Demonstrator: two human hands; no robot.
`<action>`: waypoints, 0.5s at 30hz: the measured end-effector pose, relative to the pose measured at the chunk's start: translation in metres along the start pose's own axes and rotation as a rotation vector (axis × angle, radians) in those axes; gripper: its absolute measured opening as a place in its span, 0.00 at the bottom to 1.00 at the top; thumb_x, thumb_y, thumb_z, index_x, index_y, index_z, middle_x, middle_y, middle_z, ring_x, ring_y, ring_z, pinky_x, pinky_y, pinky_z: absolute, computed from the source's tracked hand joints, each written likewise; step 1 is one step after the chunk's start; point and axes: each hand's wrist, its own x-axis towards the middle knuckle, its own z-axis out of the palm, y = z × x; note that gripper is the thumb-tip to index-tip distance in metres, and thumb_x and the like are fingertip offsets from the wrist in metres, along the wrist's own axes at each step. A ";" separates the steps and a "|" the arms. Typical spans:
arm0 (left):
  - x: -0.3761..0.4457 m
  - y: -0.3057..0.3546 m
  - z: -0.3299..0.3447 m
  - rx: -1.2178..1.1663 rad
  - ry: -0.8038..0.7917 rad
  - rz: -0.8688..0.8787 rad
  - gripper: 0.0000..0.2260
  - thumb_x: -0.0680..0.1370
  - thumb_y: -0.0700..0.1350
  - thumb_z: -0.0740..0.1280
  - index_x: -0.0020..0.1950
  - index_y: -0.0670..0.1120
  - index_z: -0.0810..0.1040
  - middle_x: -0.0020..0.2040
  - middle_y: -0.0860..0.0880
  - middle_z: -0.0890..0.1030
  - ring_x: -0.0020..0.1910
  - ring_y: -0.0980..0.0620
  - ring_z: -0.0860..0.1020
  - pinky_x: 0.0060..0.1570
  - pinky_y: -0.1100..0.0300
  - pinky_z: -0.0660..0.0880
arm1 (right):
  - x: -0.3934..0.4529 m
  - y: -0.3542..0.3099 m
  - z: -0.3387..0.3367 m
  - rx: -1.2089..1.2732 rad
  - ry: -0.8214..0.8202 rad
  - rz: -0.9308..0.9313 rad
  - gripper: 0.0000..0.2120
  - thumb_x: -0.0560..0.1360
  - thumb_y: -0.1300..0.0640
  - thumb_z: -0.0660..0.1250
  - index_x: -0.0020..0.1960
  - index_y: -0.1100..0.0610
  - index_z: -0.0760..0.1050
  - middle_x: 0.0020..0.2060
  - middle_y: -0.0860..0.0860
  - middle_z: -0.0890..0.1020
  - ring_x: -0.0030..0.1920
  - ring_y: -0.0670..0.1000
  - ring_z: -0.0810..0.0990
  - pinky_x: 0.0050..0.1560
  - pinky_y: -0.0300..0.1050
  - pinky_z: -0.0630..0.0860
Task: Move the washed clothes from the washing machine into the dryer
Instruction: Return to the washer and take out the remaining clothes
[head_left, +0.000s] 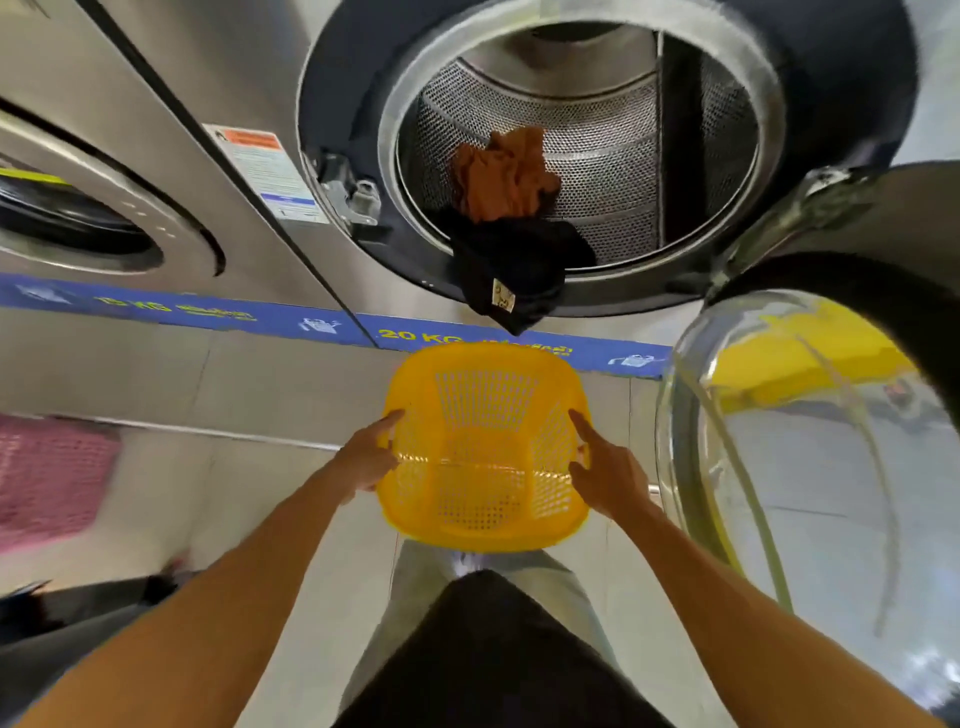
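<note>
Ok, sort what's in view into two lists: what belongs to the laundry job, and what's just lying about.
Belongs to the job:
- orange garment in the drum
- black garment draped over the drum lip
- open washing machine
- yellow basket, empty, held by left hand and right hand

Lying about:
- pink basket at far left
- neighbouring machine, door closed

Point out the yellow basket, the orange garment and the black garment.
yellow basket (483, 358): head view, far rim.
orange garment (501, 176): head view, crumpled middle, inside the drum.
black garment (511, 260): head view, middle, draped over the door opening.
</note>
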 end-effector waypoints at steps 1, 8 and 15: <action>0.011 0.004 -0.002 0.011 -0.024 -0.010 0.34 0.75 0.31 0.61 0.74 0.60 0.65 0.58 0.48 0.75 0.48 0.45 0.78 0.47 0.48 0.78 | 0.007 0.002 0.001 -0.011 0.001 -0.001 0.37 0.78 0.52 0.65 0.79 0.36 0.48 0.63 0.50 0.81 0.58 0.58 0.82 0.55 0.53 0.78; 0.076 0.030 -0.002 0.127 -0.131 -0.002 0.30 0.77 0.36 0.63 0.75 0.60 0.63 0.63 0.46 0.76 0.56 0.43 0.79 0.47 0.50 0.79 | 0.050 0.012 0.028 -0.057 -0.035 0.047 0.39 0.79 0.46 0.65 0.80 0.39 0.43 0.63 0.55 0.81 0.59 0.62 0.81 0.57 0.55 0.78; 0.157 0.019 -0.004 0.314 -0.106 0.038 0.35 0.68 0.41 0.62 0.73 0.62 0.65 0.64 0.46 0.79 0.60 0.41 0.79 0.60 0.46 0.76 | 0.096 0.019 0.066 -0.036 -0.024 0.060 0.38 0.79 0.45 0.66 0.81 0.42 0.46 0.65 0.59 0.80 0.60 0.65 0.80 0.60 0.57 0.75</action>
